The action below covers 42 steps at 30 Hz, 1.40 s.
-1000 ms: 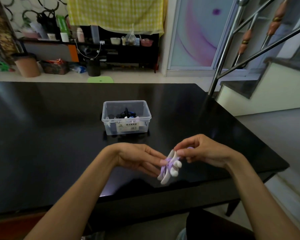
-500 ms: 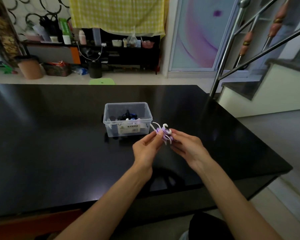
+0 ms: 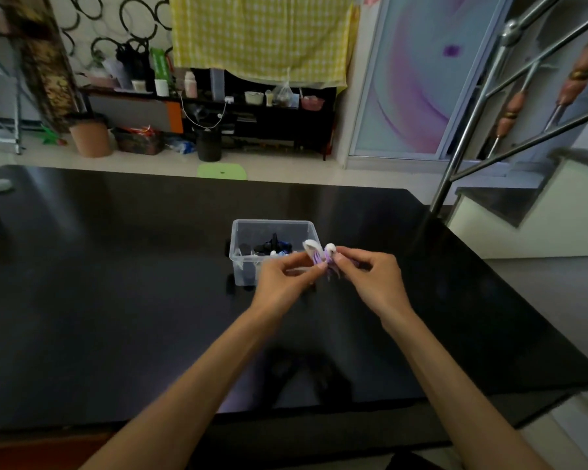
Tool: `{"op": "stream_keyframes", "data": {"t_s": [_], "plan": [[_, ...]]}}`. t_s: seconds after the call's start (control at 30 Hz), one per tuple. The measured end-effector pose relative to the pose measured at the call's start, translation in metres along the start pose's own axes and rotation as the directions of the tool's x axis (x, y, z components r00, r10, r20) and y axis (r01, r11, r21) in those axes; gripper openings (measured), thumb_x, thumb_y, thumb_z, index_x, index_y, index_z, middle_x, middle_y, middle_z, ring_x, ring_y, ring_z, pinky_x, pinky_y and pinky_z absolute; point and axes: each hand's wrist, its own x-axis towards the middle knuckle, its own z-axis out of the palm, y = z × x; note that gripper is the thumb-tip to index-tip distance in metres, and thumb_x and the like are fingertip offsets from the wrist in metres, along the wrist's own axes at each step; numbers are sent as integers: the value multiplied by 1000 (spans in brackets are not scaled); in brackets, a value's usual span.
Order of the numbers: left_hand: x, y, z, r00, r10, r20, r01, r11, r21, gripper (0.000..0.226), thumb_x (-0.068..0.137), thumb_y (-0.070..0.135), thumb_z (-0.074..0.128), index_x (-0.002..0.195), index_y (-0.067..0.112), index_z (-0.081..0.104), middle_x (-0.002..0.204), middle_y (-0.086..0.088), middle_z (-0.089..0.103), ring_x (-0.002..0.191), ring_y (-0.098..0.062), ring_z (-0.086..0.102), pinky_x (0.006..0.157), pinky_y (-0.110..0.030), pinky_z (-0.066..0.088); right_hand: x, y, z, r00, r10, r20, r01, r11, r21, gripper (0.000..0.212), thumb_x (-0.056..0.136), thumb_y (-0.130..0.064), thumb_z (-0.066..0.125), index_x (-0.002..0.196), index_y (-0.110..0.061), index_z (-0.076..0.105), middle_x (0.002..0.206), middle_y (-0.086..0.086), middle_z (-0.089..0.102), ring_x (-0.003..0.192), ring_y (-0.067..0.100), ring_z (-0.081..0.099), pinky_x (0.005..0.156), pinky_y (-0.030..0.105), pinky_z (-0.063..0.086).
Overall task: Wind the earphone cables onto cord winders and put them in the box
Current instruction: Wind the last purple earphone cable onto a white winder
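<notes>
A: What had changed in that last second?

B: Both hands had gone forward and up. A second before, they held the winder [image 3: 323, 261] low, near the table's near edge; now it sat right at the box's [image 3: 241, 244] front right corner, raised to about the level of the rim.

A: And the grip?

B: The left hand [image 3: 286, 283] pinched the purple winder from the left, fingertips curled in on it. The right hand [image 3: 370, 279] pinched it from the right, fingers bent round its far side. Two white earbuds stuck up above the fingers.

A: So the winding was finished?

B: Most likely. No loose cable trailed from the bundle, and it had been carried to the box. I'd judge that the drop-in was the step in hand, though the winder was not yet over the opening.

A: What couldn't you make out?

B: Plenty. The bundle was blurred, so whether the cable end or plug was tucked in, I couldn't tell. The left hand covered the box's front wall and label. Inside, dark shapes with bits of blue and white showed, probably earlier winders, but I couldn't count them. The black table [image 3: 116, 300] mirrored the arms, which muddied things further.
</notes>
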Motion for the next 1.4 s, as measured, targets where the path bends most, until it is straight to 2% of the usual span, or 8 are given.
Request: {"op": "stream_keyframes", "data": {"t_s": [0.1,0.23,0.37,0.53,0.87,1.1,1.27,1.4], "plan": [[39,24,-34,999,45,-12,-38,935,353,57,72,23,80,124,16,57,106,0,67,93,-11,66,84,-28,55,36,-19,9,987,-107,123,123,984,-126,31,86,-21,66,116,-13,67,106,-1,68,89,1,61,71,9,49],[92,51,-66,995,85,46,-80,459,885,30,73,46,74,98,30,70,94,7,71,87,-11,64,77,-32,53,93,-28,41,960,-159,230,219,939,-265,27,82,-22,71,108,-15,68,104,3,67,95,11,62,80,23,52],[117,39,-73,999,3,36,-35,187,982,28,78,46,71,93,23,68,94,1,66,82,-15,58,69,-28,42,123,-14,78,917,-97,388,262,879,-398,27,84,-21,69,109,-13,65,106,3,65,89,9,58,70,16,46],[130,6,-74,998,-59,11,-16,-85,996,31,82,46,64,95,18,60,100,-2,65,98,-20,58,95,-35,31,129,11,105,895,13,445,214,864,-456,24,86,-17,67,107,-13,55,102,8,65,93,20,64,86,40,54],[132,2,-83,990,-118,79,-99,-175,980,33,89,40,58,109,13,58,114,-6,64,106,-22,58,93,-34,34,128,19,116,906,29,422,271,727,-631,33,90,-45,56,82,-17,72,74,2,65,74,17,62,75,36,54],[120,7,-96,939,-320,125,-125,22,992,27,97,27,46,113,11,61,123,-16,57,109,-31,56,80,-33,40,133,8,118,849,265,458,91,780,-619,37,97,-37,46,98,-7,68,72,5,60,72,18,57,76,36,46],[115,2,-97,950,-276,143,-120,100,988,28,95,17,44,117,18,61,119,-11,59,105,-27,56,75,-33,40,127,8,118,860,245,448,105,773,-625,34,98,-35,43,97,-8,63,93,10,62,94,26,61,85,38,47],[112,-1,-93,940,-313,138,-94,151,984,35,96,23,45,128,21,58,128,-9,58,113,-26,55,90,-36,44,118,3,111,829,256,497,153,751,-642,27,98,-20,40,89,-15,65,100,12,62,100,28,59,85,37,45]]}}
